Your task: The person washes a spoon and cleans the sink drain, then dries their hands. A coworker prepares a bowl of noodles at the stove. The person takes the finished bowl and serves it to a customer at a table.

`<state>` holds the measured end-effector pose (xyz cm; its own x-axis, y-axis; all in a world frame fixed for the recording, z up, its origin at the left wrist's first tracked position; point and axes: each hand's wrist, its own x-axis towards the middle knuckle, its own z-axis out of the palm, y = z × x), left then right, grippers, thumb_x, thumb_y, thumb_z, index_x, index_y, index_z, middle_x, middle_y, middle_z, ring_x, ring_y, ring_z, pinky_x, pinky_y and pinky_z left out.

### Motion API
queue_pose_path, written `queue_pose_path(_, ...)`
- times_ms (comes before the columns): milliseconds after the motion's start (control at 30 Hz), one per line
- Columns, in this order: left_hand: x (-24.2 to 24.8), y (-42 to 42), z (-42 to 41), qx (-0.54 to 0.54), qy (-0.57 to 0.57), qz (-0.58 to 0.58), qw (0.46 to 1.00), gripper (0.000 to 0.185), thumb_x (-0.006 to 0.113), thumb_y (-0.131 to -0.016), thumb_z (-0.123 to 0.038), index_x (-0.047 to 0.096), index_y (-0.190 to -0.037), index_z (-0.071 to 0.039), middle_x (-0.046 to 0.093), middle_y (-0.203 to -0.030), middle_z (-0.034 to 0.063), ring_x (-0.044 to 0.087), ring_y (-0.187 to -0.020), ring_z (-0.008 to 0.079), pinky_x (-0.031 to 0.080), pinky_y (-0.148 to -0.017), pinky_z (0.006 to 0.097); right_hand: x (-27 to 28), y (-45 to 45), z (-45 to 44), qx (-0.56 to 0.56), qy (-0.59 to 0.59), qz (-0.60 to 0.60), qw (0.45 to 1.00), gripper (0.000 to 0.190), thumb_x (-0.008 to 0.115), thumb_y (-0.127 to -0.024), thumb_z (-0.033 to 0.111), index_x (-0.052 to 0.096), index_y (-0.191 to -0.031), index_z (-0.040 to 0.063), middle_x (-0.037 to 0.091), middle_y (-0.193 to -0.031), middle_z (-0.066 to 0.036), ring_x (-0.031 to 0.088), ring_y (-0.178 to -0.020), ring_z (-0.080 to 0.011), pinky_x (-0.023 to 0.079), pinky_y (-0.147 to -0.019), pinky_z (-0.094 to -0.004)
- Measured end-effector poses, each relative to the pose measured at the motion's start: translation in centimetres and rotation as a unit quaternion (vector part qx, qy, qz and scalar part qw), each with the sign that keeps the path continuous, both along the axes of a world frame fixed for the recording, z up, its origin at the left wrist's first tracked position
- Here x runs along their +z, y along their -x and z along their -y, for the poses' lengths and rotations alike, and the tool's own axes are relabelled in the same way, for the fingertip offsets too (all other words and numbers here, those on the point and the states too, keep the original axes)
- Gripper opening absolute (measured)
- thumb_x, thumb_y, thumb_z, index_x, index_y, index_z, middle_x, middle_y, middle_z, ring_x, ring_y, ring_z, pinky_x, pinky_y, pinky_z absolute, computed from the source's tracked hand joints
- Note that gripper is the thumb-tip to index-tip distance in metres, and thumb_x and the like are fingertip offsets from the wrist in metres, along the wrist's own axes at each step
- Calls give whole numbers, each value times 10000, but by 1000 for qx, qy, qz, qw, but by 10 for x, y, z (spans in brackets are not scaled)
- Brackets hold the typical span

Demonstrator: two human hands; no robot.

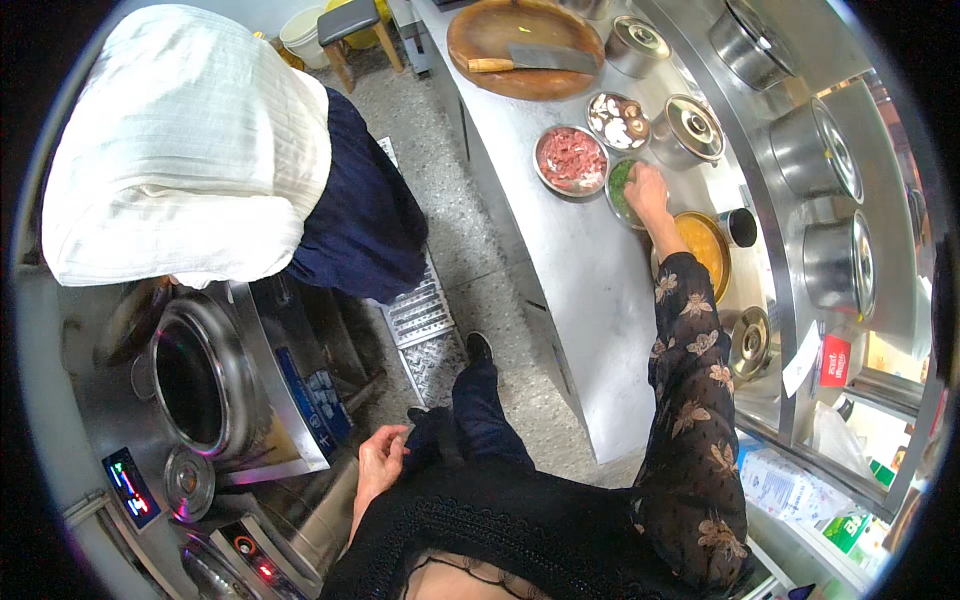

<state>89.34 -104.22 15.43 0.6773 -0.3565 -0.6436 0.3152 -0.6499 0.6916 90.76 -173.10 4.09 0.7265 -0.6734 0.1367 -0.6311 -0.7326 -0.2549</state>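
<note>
My right hand (pixel 646 193) reaches over the counter with its fingers bunched at a steel bowl of chopped green herbs (pixel 621 187); whether they pinch any of it cannot be seen. Left of that bowl sits a steel bowl of sliced raw meat (pixel 571 159), and above it one of cut mushrooms (pixel 617 121). Beneath my right wrist is a larger bowl of yellow-orange liquid (pixel 703 251), perhaps beaten egg. My left hand (pixel 383 459) hangs low beside my body, fingers loosely curled, away from the counter, with nothing plainly in it.
A cleaver (pixel 551 58) lies on a round wooden chopping board (pixel 480 30) at the counter's far end. Lidded steel pots (pixel 686 131) line the counter's back and the shelf above. A person in a white top (pixel 187 150) bends over at the left, near a large round cooking well (pixel 191 382).
</note>
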Motion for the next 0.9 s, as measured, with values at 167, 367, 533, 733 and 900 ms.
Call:
queue_pose_path(167, 8, -5, 15, -37, -4, 32, 999, 226, 552, -950, -63, 670, -1126, 15, 692, -837, 97, 666, -703, 154, 529, -659, 310, -5, -7, 17, -2, -51, 42, 998, 125, 625, -709, 67, 687, -812, 33, 697, -871, -232, 672, -866, -409, 535, -810, -485)
queue_pose_path(367, 10, -19, 26, -91, -18, 111, 990, 224, 582, -901, -127, 708, -1083, -91, 701, -825, 165, 694, -752, 294, 534, -700, 405, -22, 18, 56, 47, -70, 108, 991, 302, 661, -813, 194, 720, -1066, 40, 731, -974, -173, 703, -917, -315, 535, -829, -417)
queue_pose_path(533, 4, -32, 31, -113, 31, 168, 979, 245, 549, -872, -130, 691, -1061, -63, 702, -874, 180, 678, -813, 353, 518, -753, 465, -33, 28, 105, -29, -214, 155, 964, 146, 690, -861, 161, 688, -832, 18, 630, -663, -47, 620, -606, -172, 521, -552, -341)
queue_pose_path(733, 15, -18, 27, -74, 10, 126, 989, 252, 544, -856, -139, 685, -1043, -46, 687, -812, 166, 662, -767, 353, 497, -708, 475, 35, -10, 36, -71, -490, 169, 852, 38, 682, -899, 78, 664, -923, 55, 618, -730, -4, 579, -552, -92, 476, -455, -214)
queue_pose_path(900, 6, -20, 29, -77, 22, 99, 992, 246, 569, -896, -135, 685, -1098, -58, 692, -821, 169, 669, -729, 313, 509, -671, 447, 129, -33, -84, -29, -573, 150, 805, 61, 680, -907, 34, 683, -949, 77, 642, -758, 12, 582, -562, -81, 473, -486, -181)
